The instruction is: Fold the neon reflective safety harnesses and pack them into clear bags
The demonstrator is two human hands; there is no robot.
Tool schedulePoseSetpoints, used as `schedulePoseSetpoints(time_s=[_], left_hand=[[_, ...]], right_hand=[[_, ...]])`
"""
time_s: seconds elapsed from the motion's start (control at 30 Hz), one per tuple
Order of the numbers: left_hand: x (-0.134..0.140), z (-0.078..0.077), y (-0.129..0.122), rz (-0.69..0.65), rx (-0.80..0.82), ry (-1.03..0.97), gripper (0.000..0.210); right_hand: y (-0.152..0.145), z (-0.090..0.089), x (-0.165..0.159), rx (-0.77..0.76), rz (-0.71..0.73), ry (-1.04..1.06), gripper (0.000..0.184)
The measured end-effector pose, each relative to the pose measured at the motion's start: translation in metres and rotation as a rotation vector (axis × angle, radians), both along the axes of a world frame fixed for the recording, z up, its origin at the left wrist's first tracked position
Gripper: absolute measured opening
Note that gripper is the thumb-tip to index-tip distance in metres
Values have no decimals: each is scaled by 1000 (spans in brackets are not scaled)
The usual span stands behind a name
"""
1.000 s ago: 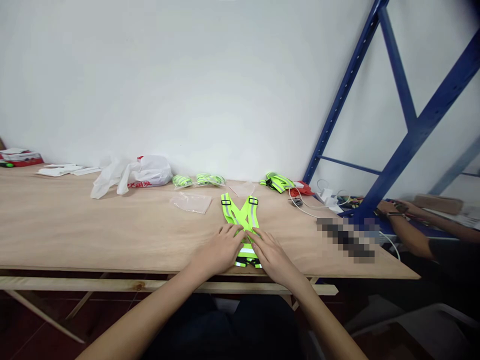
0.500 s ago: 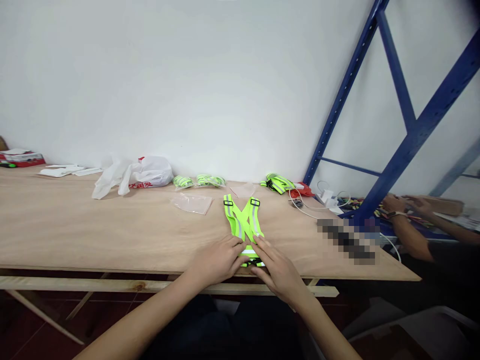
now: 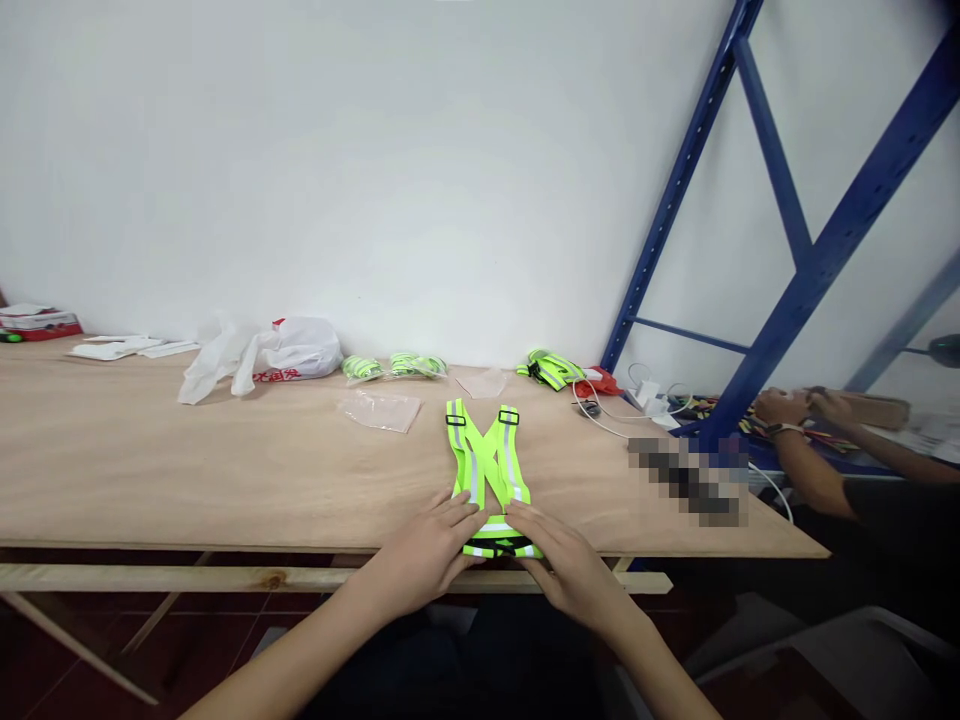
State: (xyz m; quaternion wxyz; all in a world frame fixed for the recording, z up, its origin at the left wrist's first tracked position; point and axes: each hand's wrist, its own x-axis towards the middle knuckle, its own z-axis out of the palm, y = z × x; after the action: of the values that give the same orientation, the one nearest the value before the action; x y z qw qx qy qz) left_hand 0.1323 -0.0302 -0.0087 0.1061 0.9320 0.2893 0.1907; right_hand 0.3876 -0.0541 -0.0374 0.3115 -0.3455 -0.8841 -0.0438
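A fluorescent yellow-green reflective vest point(image 3: 491, 455) lies on the wooden table in front of me, its straps crossed in an X and silver stripes along them. Two black strap adjusters sit at its far end. The folded waistband with a black buckle is at the table's front edge. My left hand point(image 3: 431, 550) has the left end of the waistband between fingers on top and thumb at the near edge. On the right end, my right hand point(image 3: 566, 560) holds it the same way. Parts of the band are hidden under my fingers.
Behind the vest lie clear plastic bags point(image 3: 381, 410), bagged vests point(image 3: 405, 365) and another loose vest point(image 3: 553, 368). A white carrier bag point(image 3: 304, 348) stands left. A white cable point(image 3: 600, 420) and a blue rack point(image 3: 772, 330) are right, near another person's hands point(image 3: 787, 408).
My hands have moved apart towards the two ends of the waistband and slightly nearer to me. More of the band and buckle shows between them, and the vest lies straighter.
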Motion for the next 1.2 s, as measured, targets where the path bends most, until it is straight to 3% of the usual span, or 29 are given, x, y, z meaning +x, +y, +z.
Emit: schedulePoseSetpoints(time_s=[0.13, 0.2, 0.3, 0.47, 0.63, 0.8, 0.93, 1.03, 1.2], left_hand=[[3, 6, -3, 83, -98, -52, 17], [6, 6, 1, 141, -148, -92, 11], [10, 6, 12, 167, -181, -140, 14], [13, 9, 40, 175, -100, -170, 31], [19, 8, 67, 222, -2, 48, 41], [27, 8, 72, 386, 15, 141, 31], [32, 13, 63, 307, 165, 157, 16], [34, 16, 59, 254, 245, 171, 19], [31, 15, 52, 174, 153, 201, 18]], right_hand=[[-2, 5, -3, -119, -39, 137, 28], [1, 11, -6, -215, -76, 197, 20], [11, 19, -11, -335, -104, 278, 21], [38, 27, -14, -483, -58, 361, 28], [60, 21, -10, -332, -262, 167, 33], [67, 12, -12, -146, -432, 28, 23], [61, 8, -21, 2, -410, 49, 16], [51, 4, -24, -1, -330, 30, 19], [32, -2, -21, -11, -247, 13, 38]])
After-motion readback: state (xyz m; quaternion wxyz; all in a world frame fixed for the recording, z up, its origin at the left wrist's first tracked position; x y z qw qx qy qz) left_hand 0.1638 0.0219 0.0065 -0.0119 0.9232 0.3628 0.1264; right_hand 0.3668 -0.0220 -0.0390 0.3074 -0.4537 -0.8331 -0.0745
